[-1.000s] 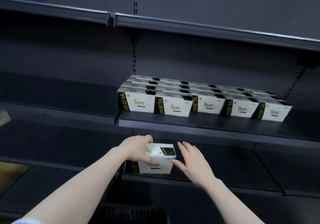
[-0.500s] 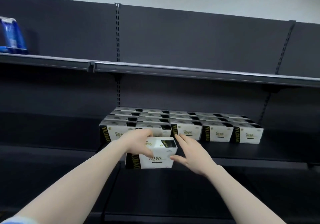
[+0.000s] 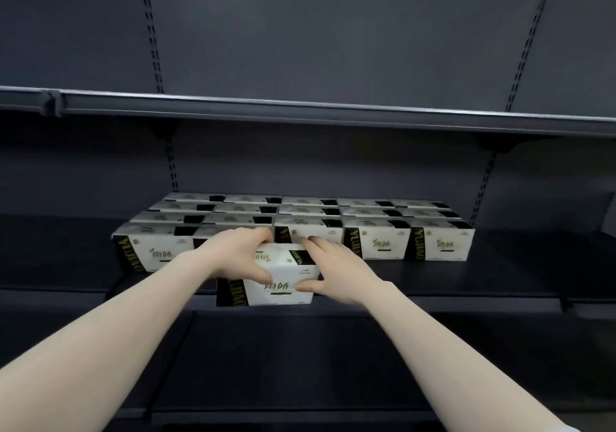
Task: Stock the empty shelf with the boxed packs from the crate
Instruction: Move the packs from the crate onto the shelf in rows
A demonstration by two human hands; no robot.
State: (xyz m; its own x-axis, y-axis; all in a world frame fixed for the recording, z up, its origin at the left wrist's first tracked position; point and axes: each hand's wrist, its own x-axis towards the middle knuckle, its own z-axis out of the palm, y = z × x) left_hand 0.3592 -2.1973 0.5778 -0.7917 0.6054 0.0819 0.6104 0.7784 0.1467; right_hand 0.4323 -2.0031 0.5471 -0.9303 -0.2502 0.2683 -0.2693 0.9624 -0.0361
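A white boxed pack (image 3: 278, 286) with a black side band is held in front of the middle shelf's front edge (image 3: 433, 298). My left hand (image 3: 238, 258) grips its left top corner, fingers over the top and thumb on the front. My right hand (image 3: 336, 273) holds its right side, fingers on top and thumb on the front face. Behind it, several identical packs (image 3: 376, 238) stand in rows on that dark shelf. The crate is out of view.
A bare dark shelf (image 3: 300, 108) runs above, with a slotted back panel behind it. A lower dark shelf (image 3: 300, 358) lies beneath my forearms. The middle shelf has bare board left and right of the stocked rows.
Both hands have raised the pack from the lower shelf level up to the middle shelf's front edge. My right hand, earlier only beside the pack, now holds it. The view has tilted upward.
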